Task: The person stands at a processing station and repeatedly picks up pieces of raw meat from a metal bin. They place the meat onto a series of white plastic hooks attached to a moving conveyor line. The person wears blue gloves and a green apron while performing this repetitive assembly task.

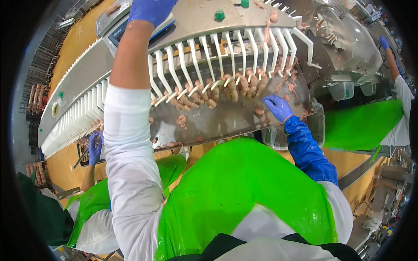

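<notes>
My left hand (152,12), in a blue-violet glove, reaches over a scale (163,27) at the top of the view. Its fingers run past the picture's edge, so what they touch is hidden. My right hand (278,107), gloved alike, hovers over a steel tray (225,115) with its fingers loosely curled; nothing shows in it, though the palm is hidden. Left of it, sausage links (233,89) hang in bunches from white hooks (243,53) on a curved rail. A small meat piece (259,110) lies beside that hand, and more scraps (181,120) dot the tray.
Green knobs (219,14) stand on the steel top, where a casing strand (267,29) trails onto the hooks. A clear machine cover (351,42) rises at right. At left, a co-worker's gloved hand (94,148) is near more hooks; another person's green apron (362,125) is at right.
</notes>
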### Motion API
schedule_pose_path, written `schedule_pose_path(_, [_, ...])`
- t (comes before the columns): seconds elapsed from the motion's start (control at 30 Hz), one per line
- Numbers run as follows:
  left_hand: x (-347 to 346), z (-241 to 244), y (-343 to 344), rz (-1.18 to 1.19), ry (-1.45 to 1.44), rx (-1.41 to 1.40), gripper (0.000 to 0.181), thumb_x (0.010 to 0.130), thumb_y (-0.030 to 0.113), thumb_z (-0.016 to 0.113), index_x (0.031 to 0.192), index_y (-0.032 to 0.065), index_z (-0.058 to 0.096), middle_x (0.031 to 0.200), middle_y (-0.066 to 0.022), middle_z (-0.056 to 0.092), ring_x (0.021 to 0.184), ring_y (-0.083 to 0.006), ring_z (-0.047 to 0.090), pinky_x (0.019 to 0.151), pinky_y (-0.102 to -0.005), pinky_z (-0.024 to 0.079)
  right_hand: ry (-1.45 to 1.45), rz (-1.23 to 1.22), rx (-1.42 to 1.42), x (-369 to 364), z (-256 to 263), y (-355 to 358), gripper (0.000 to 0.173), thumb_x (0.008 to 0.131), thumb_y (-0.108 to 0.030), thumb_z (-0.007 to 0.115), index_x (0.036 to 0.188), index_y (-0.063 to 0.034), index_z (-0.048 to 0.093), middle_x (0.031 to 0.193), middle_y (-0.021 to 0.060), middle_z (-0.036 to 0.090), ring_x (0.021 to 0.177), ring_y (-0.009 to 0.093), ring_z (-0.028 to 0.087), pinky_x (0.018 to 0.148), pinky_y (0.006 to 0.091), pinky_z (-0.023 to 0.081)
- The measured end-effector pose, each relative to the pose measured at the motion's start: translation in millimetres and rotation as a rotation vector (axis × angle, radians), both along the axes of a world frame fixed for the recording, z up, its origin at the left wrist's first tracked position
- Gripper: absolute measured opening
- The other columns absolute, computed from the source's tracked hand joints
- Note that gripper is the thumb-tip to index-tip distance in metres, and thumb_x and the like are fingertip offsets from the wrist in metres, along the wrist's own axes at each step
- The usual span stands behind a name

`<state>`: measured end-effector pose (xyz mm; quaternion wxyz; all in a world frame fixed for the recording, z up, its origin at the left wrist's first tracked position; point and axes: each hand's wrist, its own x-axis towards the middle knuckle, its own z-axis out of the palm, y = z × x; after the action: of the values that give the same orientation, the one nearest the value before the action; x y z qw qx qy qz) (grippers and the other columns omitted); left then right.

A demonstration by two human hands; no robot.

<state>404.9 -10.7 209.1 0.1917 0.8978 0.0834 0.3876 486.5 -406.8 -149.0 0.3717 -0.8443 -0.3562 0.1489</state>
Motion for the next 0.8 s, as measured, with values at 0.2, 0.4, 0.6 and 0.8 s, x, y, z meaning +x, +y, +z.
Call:
schedule_pose_path(0.2, [107,-32,54,0.207,0.590,0.468,0.033,0.089,0.018,0.059,0.121,0.0146,0.066,0.106,-0.0065,0.072,0.095,-0.0260,0.068,0.088,-0.0374,0.051,-0.063,0.050,0.147,10,128,10,0.018,0.088,-0.020,0.067,0.088,-0.0023,0.067,0.081,0.0126,0.065,0.073,0.029,0.063,0.068,0.0360,0.050])
schedule_pose_path(0.4, [95,-6,31,0.197,0.587,0.388,0.032,0.086,0.022,0.061,0.116,0.0114,0.064,0.105,-0.0143,0.069,0.097,-0.0289,0.066,0.085,-0.0361,0.051,-0.365,-0.099,0.293,91,198,59,0.022,0.086,-0.026,0.070,0.089,-0.0042,0.067,0.083,0.0116,0.065,0.076,0.027,0.065,0.070,0.0362,0.051])
schedule_pose_path(0.6, [62,-13,-12,-0.159,0.261,0.213,0.029,0.091,0.018,0.058,0.118,0.0100,0.064,0.107,-0.0115,0.069,0.098,-0.0247,0.065,0.087,-0.0334,0.050,-0.681,-0.099,-0.086,169,194,143,0.038,0.081,-0.032,0.072,0.107,-0.0066,0.062,0.095,0.0128,0.067,0.090,0.033,0.066,0.079,0.0411,0.052])
schedule_pose_path(0.8, [-22,-51,-71,-0.314,0.247,-0.382,0.031,0.093,0.012,0.056,0.123,0.0078,0.065,0.108,-0.0076,0.067,0.100,-0.0145,0.062,0.091,-0.0300,0.047,-0.205,0.101,0.335,178,182,140,0.022,0.082,-0.012,0.064,0.102,-0.0068,0.057,0.087,0.0080,0.063,0.080,0.021,0.065,0.076,0.0346,0.052])
